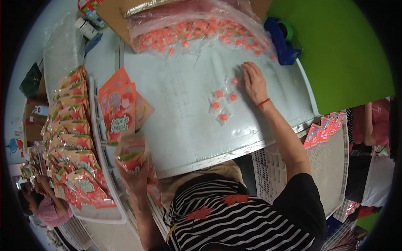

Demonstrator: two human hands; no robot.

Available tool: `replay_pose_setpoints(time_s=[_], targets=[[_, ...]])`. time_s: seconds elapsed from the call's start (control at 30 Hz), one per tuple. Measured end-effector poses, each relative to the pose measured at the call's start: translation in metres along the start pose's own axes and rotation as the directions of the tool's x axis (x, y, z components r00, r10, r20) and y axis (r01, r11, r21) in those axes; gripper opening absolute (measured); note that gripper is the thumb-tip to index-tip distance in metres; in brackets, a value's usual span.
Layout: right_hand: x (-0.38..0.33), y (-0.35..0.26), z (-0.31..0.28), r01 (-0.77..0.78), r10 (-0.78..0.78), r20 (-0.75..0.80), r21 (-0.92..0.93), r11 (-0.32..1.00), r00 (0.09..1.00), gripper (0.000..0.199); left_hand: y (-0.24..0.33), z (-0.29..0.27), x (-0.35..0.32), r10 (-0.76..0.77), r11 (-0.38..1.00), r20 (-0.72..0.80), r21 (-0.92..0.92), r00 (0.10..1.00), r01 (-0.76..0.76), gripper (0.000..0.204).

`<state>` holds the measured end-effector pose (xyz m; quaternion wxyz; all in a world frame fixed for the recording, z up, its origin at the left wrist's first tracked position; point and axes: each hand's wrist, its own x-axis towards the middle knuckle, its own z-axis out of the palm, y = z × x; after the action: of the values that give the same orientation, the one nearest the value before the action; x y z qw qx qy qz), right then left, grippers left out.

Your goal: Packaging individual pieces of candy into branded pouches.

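My left hand [136,178] holds an orange printed pouch [131,151] upright near the table's front edge. My right hand [253,81] lies flat on the pale table [184,125], fingers spread, next to several small clear-wrapped orange candies [223,101]. Its fingertips point toward a big clear plastic bag [197,29] full of the same candies at the back of the table. A red cord circles the right wrist.
A stack of flat orange pouches [118,104] lies at the table's left edge. A white tray [100,209] left of it carries rows of filled pouches [71,134]. A blue tape dispenser [282,39] sits at back right. Another person [42,205] is at lower left; white crates [331,163] stand right.
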<state>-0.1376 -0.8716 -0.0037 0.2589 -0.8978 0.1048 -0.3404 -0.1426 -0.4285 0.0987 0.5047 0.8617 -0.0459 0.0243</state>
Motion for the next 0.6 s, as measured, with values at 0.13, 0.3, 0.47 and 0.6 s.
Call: replay_pose_setpoints(time_s=[0.13,0.3,0.47,0.6], targets=[[0.031,0.034,0.005,0.163,-0.168,-0.008,-0.208,0.964,0.986,0.023,-0.012,-0.003,-0.004,-0.038,0.998,-0.042,0.045,0.998,0.040,0.071],[0.044,0.070,0.006,0.011,-0.034,-0.046,-0.439,0.898,0.998,0.025,-0.012,-0.001,0.004,0.009,0.998,-0.046,0.055,0.999,-0.006,0.059],[0.034,0.054,-0.006,-0.088,0.107,0.054,-0.274,0.958,0.993,0.031,-0.004,0.004,0.006,-0.038,0.999,-0.015,0.038,0.999,0.039,0.070],[-0.008,-0.031,-0.003,-0.068,0.074,0.117,-0.056,0.996,0.990,0.052,-0.005,0.011,0.006,-0.082,0.995,-0.017,0.064,0.997,0.082,0.070]])
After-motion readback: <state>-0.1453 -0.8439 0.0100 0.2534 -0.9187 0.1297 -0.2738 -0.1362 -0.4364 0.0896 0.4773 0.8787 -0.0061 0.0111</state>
